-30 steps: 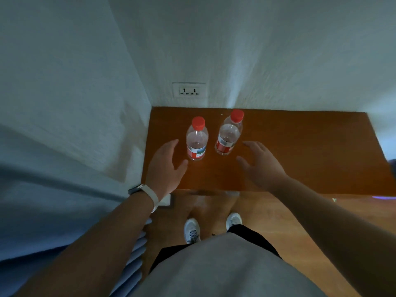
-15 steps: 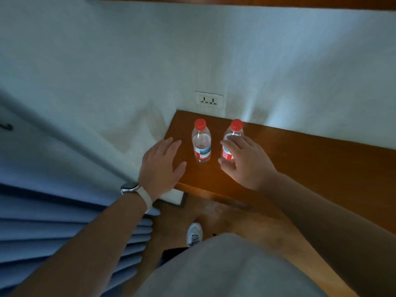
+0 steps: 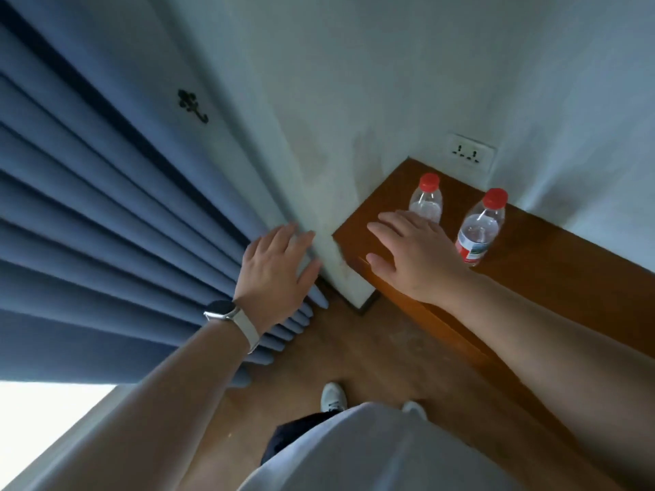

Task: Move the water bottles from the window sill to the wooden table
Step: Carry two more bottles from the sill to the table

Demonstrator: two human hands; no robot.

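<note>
Bottle 1 (image 3: 426, 203), bottle 2 (image 3: 479, 230): likely light, slippery; grasp mid-body. Left hand (image 3: 276, 274), right hand (image 3: 414, 260): fingers straight, empty.

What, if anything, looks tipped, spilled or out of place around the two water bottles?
Nothing stands out. The corner bottle and the other bottle stand capped on the wooden table, with no visible spill; the right hand hides the corner bottle's base.

Two bottles stand on the tabletop (image 3: 567, 278) near its left end, close to the wall. We find the left bottle (image 3: 427, 203) behind our right hand (image 3: 414, 256) and the right bottle (image 3: 480, 226) just right of it. The wall socket (image 3: 469, 152) sits behind both. Our left hand (image 3: 278, 274) is left of the tabletop, before the curtain (image 3: 106, 225).
</note>
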